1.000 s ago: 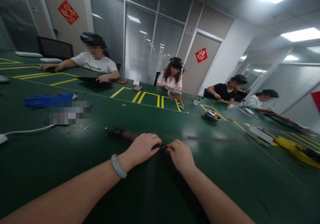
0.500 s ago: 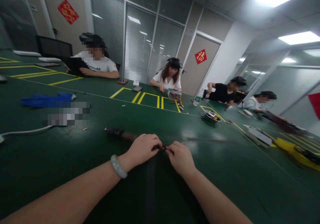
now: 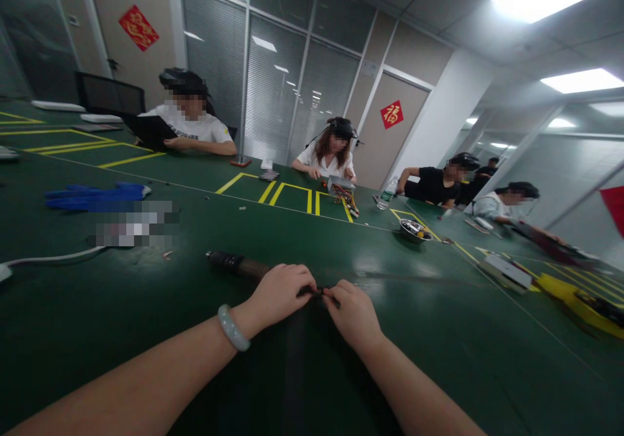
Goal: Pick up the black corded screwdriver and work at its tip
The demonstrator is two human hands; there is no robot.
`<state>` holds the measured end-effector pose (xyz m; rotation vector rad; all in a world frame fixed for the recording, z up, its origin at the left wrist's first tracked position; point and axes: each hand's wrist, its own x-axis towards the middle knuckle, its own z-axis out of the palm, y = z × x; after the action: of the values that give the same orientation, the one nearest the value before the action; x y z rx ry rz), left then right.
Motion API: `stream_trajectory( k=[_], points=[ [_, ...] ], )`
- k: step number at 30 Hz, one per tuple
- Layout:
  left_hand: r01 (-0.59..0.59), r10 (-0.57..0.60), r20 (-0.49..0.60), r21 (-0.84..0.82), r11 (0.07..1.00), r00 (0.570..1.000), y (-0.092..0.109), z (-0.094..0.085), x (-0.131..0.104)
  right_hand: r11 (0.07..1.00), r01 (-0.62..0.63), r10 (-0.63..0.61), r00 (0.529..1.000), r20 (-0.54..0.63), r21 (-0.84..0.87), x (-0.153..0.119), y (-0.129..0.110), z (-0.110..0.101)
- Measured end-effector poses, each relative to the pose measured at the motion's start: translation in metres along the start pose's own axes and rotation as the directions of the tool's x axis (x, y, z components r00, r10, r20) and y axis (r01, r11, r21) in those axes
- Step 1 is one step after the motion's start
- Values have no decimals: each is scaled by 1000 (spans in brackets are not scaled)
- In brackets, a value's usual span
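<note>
Both hands meet over the green tabletop (image 3: 195, 358), near the middle of the view. My left hand (image 3: 283, 293), with a pale bangle (image 3: 233, 327) on its wrist, pinches one side of a small dark part (image 3: 319, 290). At the other side, the fingertips of my right hand (image 3: 353, 309) are closed on the same part. It is too small and too covered to name. Beyond my left hand lies a dark cylindrical tool (image 3: 234, 262) with a ringed black collar and a narrow tip pointing left. The left hand hides its other end.
Blue gloves (image 3: 92, 197) and a white cable (image 3: 53, 255) lie to the left. Farther off are a metal bowl (image 3: 414, 230) of small items, a water bottle (image 3: 387, 193) and a grey box with wires (image 3: 344, 190). A yellow item (image 3: 575, 296) lies right. Several people sit around the table.
My hands hold nearly the same pose on the small dark part. The view has shifted slightly. Across the table, a person's hands have moved around the grey box.
</note>
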<state>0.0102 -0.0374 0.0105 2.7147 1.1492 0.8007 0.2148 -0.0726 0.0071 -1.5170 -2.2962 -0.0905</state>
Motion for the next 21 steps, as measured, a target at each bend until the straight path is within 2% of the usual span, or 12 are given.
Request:
stream_trajectory(
  k=[17,21],
  points=[
    [-22,22,-6,11,1000,1000,-2,2,-1,993,79,-73,995,-65,85,0,8,11],
    [-20,21,-9,19,1000,1000,-3,5,-1,996,84,-81,994,-77,43,2,7,13]
  ],
)
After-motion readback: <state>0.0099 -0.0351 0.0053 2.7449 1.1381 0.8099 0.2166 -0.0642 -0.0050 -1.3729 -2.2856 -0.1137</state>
